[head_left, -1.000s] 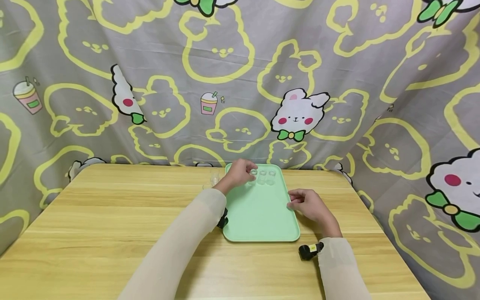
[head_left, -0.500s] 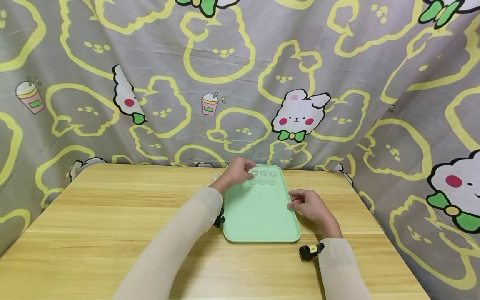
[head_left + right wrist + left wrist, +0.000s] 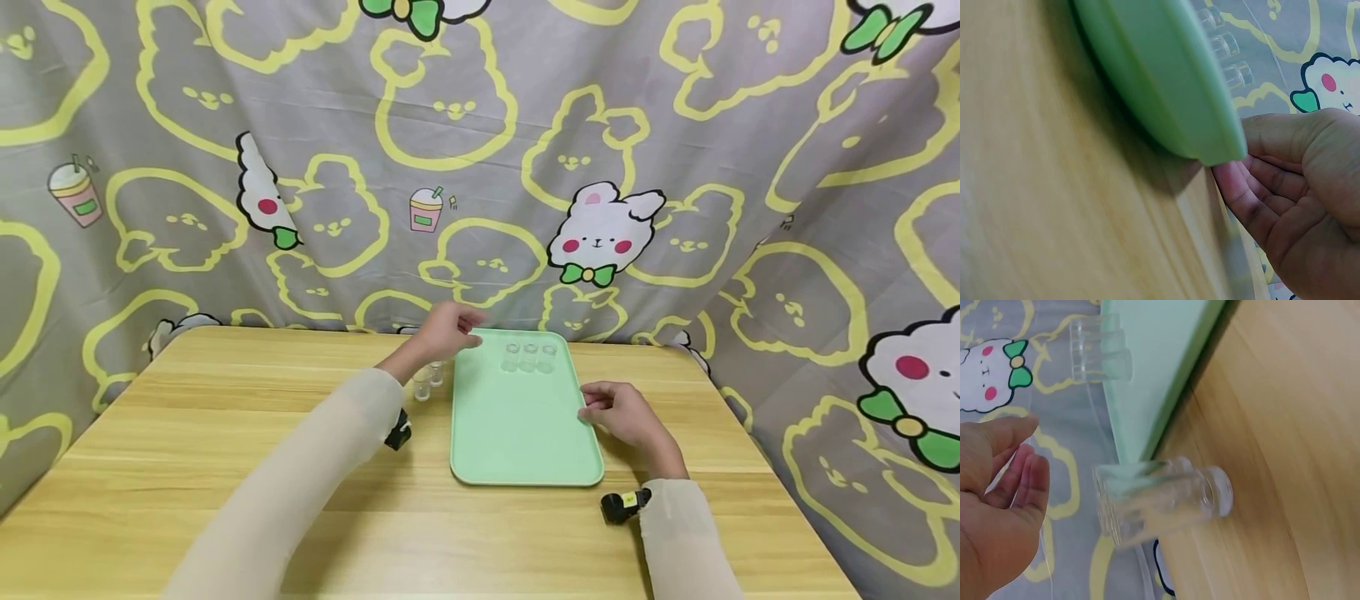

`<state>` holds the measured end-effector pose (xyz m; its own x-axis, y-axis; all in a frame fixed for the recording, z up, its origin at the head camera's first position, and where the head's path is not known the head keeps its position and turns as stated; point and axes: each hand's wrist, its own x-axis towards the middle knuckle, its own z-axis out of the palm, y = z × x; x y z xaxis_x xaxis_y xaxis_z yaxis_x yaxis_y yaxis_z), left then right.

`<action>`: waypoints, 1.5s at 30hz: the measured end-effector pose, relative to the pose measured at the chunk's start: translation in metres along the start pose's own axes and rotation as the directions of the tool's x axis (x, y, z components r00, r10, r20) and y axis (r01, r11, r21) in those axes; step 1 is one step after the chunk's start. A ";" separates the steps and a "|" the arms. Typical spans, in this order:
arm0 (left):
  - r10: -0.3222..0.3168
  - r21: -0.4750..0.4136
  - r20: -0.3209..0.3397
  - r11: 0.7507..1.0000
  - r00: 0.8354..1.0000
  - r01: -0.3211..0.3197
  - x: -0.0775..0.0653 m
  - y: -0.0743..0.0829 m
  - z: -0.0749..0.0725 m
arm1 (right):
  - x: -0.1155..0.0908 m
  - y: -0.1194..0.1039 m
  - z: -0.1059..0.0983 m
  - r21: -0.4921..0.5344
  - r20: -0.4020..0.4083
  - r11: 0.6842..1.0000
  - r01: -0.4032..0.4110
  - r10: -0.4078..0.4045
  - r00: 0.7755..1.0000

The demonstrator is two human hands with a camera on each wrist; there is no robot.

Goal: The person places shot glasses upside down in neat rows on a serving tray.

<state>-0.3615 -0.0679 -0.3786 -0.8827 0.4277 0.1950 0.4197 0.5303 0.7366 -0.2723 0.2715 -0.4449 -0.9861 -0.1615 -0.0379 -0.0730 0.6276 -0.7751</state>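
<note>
The light green tray [image 3: 525, 433] lies on the wooden table. Three small clear glass jars [image 3: 529, 358] stand in a row at its back. My left hand [image 3: 445, 332] is over the tray's back left corner, fingers relaxed with nothing between them, as the left wrist view also shows. Below that hand, more clear glass jars [image 3: 1166, 503] stand on the table beside the tray's left edge, partly hidden by the hand and arm in the head view. My right hand [image 3: 618, 412] pinches the tray's right rim, thumb above and fingers [image 3: 1238, 194] underneath.
The wooden table [image 3: 225, 433] extends to both sides and in front of the tray. A patterned curtain [image 3: 465, 167] hangs right behind the table's back edge. Each wrist carries a small black camera [image 3: 621, 506].
My left hand has drawn away to the left from the row of jars on the tray, leaving all three standing. The right hand keeps its place at the rim.
</note>
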 end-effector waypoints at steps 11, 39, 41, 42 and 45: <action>0.030 0.014 0.000 0.999 1.000 -0.030 -0.041 -0.014 -0.024 | 0.001 -0.001 0.000 -0.002 -0.003 1.000 0.001 -0.001 1.000; -0.046 0.000 -0.010 0.999 0.999 0.046 -0.107 -0.062 -0.033 | 0.000 0.003 0.000 -0.004 -0.003 1.000 0.002 -0.002 1.000; -0.050 0.018 -0.006 0.999 0.999 0.050 -0.107 -0.063 -0.031 | 0.000 0.002 0.000 -0.003 -0.001 1.000 0.001 -0.001 1.000; -0.058 0.024 -0.003 0.998 0.998 0.058 -0.107 -0.064 -0.031 | 0.000 0.002 0.000 -0.003 0.000 1.000 0.001 -0.001 1.000; -0.074 0.049 0.015 0.996 0.997 0.074 -0.107 -0.066 -0.029 | 0.000 0.001 0.000 -0.002 0.002 1.000 0.004 -0.004 1.000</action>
<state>-0.3004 -0.1695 -0.4292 -0.9082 0.3978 0.1302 0.3634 0.5954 0.7165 -0.2727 0.2718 -0.4460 -0.9855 -0.1656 -0.0361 -0.0773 0.6286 -0.7739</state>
